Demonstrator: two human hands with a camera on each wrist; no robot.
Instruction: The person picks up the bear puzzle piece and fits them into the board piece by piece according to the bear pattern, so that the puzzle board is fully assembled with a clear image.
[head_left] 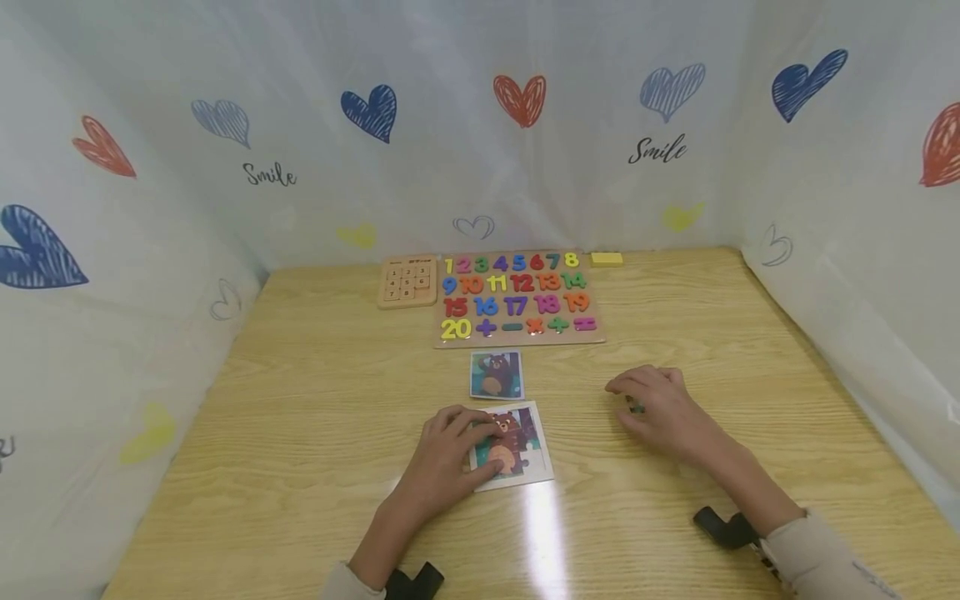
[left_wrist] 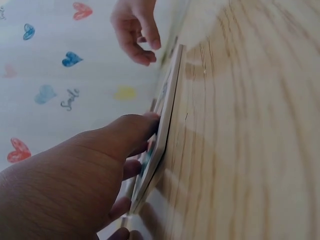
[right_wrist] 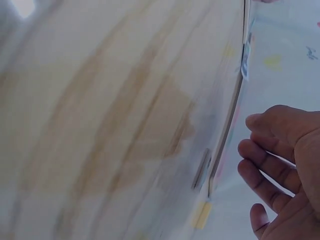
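A jigsaw board with a bear picture (head_left: 514, 451) lies on the table, a pale gap at its lower right. My left hand (head_left: 457, 450) rests over its left side, thumb and fingertips at the picture; the left wrist view shows the thumb (left_wrist: 135, 131) on the board's face near the edge. My right hand (head_left: 663, 412) hovers to the right of the board, fingers bent loosely and apart. Under it shows part of a small greenish puzzle piece (head_left: 636, 408). In the right wrist view, the thin piece (right_wrist: 202, 169) lies on the table, apart from the fingers.
Just behind the board is a matching bear picture card (head_left: 496, 374). Farther back lie a colourful number board (head_left: 517, 337), a wooden number-slide puzzle (head_left: 383, 293) and a yellow block (head_left: 607, 259). A heart-printed curtain (head_left: 442, 167) encloses the table (head_left: 315, 433) at the back and sides.
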